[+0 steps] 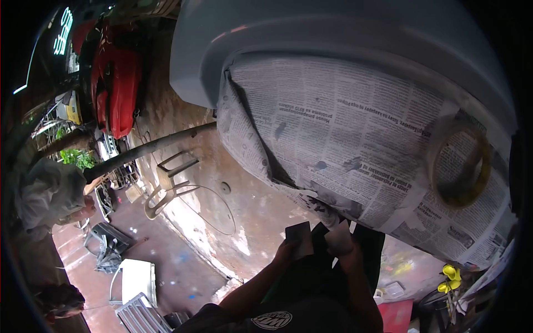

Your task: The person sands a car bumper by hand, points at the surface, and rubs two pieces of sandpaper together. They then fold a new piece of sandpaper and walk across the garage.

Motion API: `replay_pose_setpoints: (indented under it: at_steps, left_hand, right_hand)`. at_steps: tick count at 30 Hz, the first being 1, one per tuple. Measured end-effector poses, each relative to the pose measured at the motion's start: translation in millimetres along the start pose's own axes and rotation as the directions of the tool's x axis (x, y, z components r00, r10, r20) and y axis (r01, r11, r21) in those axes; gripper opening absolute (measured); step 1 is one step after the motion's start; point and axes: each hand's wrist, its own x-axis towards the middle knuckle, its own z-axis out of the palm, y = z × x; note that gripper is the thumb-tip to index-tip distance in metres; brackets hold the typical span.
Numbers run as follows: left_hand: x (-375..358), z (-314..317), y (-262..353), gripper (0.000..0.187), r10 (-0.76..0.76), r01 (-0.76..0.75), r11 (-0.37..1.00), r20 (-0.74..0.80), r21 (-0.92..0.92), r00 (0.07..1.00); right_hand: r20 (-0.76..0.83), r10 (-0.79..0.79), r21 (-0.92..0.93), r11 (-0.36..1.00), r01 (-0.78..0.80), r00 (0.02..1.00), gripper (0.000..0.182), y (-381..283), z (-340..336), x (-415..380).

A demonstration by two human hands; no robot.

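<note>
My left hand (285,252) is closed on a dark, flat rectangular sheet (299,238), possibly sandpaper. Beside it, my right hand (350,258) grips a small pale sheet (338,240), which looks like paper or the back of sandpaper. The two sheets are apart, in front of my body. Just beyond my hands, newspaper (344,122) covers part of a smooth grey panel (322,28), its left edge folded and creased. A roll of tape (437,166) rests on the newspaper at the right.
A red vehicle part (119,83) stands at the upper left. On the floor are a chair-like frame (161,191), a thin hose or cable loop (233,216), a white panel (139,280) and a grey slatted part (143,316). Yellow objects (451,273) are at the lower right.
</note>
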Motion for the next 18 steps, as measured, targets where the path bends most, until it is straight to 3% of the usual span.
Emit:
replay_pose_setpoints:
  at_steps: [3, 6, 9, 14, 18]
  left_hand:
    - [-1.5, 5.6, 1.8, 0.045, 0.004, 0.0, 0.998, -0.067, 0.06, 0.998]
    - [1.5, 5.7, 3.0, 0.044, -0.005, 0.009, 0.998, -0.062, 0.055, 0.998]
    - [2.6, 7.3, 1.7, 0.044, -0.008, 0.01, 1.0, -0.05, 0.029, 0.999]
    - [-2.8, 25.3, 8.9, 0.043, -0.051, 0.055, 0.997, -0.079, 0.048, 0.996]
    - [-4.6, 32.6, 11.0, 0.041, 0.016, -0.006, 0.979, -0.047, 0.205, 0.999]
  right_hand:
    - [-0.028, -0.008, -0.017, 1.0, 0.007, 1.0, 0.06, -3.5, -1.2, 0.4]
    - [-0.004, -0.135, -0.354, 0.927, 0.125, 0.991, 0.064, -11.0, -0.2, -2.5]
    - [0.014, -0.262, -0.436, 0.867, 0.242, 0.965, 0.059, -5.5, -8.0, -0.4]
    - [0.024, -0.119, -0.087, 0.989, 0.121, 0.993, 0.055, 18.2, -33.1, 14.5]
    - [-0.032, -0.126, -0.108, 0.987, 0.122, 0.992, 0.057, 3.5, -25.5, 12.7]
